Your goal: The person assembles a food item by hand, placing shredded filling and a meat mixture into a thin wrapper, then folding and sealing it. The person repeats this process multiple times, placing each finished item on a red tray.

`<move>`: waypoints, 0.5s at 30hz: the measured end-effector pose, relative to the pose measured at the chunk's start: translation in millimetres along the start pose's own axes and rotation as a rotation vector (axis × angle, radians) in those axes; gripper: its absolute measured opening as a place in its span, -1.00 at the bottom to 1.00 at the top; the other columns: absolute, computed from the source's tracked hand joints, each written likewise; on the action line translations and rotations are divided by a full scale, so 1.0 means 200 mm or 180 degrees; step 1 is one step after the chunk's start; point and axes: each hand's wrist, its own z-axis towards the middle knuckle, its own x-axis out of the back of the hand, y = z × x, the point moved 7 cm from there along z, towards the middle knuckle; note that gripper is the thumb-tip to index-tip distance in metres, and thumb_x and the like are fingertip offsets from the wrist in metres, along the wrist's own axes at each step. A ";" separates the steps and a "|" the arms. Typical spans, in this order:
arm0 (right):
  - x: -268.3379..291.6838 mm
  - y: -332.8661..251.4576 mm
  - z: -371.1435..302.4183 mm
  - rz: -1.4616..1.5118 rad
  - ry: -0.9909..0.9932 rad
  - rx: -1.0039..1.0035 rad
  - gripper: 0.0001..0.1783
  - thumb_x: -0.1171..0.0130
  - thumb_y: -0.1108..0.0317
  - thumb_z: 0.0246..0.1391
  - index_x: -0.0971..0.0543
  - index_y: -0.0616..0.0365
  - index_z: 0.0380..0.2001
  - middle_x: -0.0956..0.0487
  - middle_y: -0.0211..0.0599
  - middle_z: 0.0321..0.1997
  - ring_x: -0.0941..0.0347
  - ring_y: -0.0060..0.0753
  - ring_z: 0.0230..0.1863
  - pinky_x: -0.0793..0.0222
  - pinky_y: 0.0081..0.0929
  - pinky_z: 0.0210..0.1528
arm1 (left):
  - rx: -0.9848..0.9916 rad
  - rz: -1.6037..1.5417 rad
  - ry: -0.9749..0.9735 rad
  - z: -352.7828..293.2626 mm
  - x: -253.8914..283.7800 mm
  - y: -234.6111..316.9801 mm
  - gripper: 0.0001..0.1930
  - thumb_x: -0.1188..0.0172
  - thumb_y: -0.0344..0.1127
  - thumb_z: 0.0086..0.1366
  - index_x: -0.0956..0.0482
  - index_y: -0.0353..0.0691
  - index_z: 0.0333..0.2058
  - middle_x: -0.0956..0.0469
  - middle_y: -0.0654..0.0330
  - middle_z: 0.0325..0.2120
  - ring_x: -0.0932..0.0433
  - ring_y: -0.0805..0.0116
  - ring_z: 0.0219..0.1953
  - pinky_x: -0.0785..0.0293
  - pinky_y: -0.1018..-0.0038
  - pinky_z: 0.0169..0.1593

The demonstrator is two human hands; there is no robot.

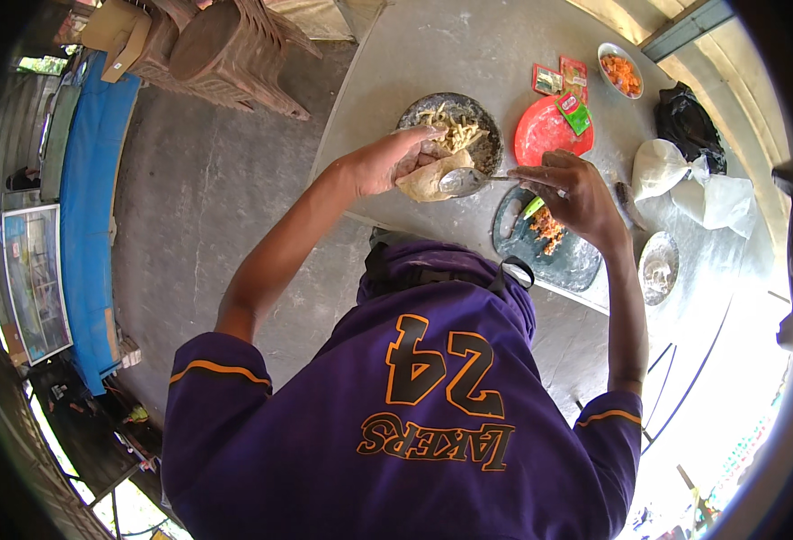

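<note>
While the dough (425, 184) is held by the curled fingers of the left hand (396, 164), just at the near rim of the dark bowl (490, 153), a spoon (462, 183) is gripped by the right hand (576, 187). Its long axis is laid crosswise, its head pointed left over the dough's right end; contact cannot be told. The left forearm (293, 225) is slanted inward, the right hand bent leftward.

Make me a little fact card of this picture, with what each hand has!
Left hand: holds pale dough wrapper
Right hand: holds metal spoon, its bowl at the dough
Dark bowl: pale strips inside
Red plate: green packet on it
Dark board: reddish crumbled food on it
White bowl: orange food inside
</note>
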 end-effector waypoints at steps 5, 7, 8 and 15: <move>0.04 0.00 0.03 -0.0321 -0.0065 0.0050 -0.74 -0.31 0.46 -0.01 -0.70 0.10 -0.18 -0.56 -0.19 -0.43 -0.49 -0.12 -0.33 -0.40 -0.22 -0.26 | 0.0091 0.0136 0.0126 0.01 0.06 -0.01 -0.44 0.04 0.07 0.44 -0.41 -0.32 0.14 -0.60 0.08 -0.05 -0.64 0.31 -0.09 -0.58 0.40 0.02; 0.05 0.01 0.03 -0.0422 0.0006 0.0052 -0.74 -0.30 0.45 0.00 -0.70 0.08 -0.17 -0.56 -0.19 -0.41 -0.49 -0.11 -0.31 -0.42 -0.20 -0.24 | 0.0118 0.0088 0.0059 0.03 0.09 -0.04 -0.45 0.04 0.06 0.44 -0.41 -0.31 0.14 -0.60 0.09 -0.05 -0.63 0.32 -0.08 -0.58 0.40 0.01; 0.06 0.02 0.03 -0.0459 0.0027 0.0027 -0.73 -0.29 0.43 0.01 -0.70 0.06 -0.16 -0.56 -0.18 -0.38 -0.49 -0.09 -0.30 -0.43 -0.18 -0.23 | 0.0127 0.0126 0.0095 0.04 0.12 -0.05 -0.47 0.05 0.05 0.45 -0.41 -0.30 0.14 -0.60 0.09 -0.05 -0.63 0.32 -0.08 -0.58 0.40 0.01; -0.08 0.26 -0.05 -0.0209 0.0439 -0.0898 -0.73 -0.22 0.46 0.02 -0.69 0.10 -0.16 -0.63 -0.09 -0.24 -0.56 0.02 -0.16 -0.47 -0.14 -0.09 | -0.0526 -0.0248 0.0429 0.11 0.32 -0.15 -0.48 0.09 0.03 0.48 -0.39 -0.30 0.14 -0.60 0.08 -0.12 -0.63 0.29 -0.16 -0.60 0.40 -0.09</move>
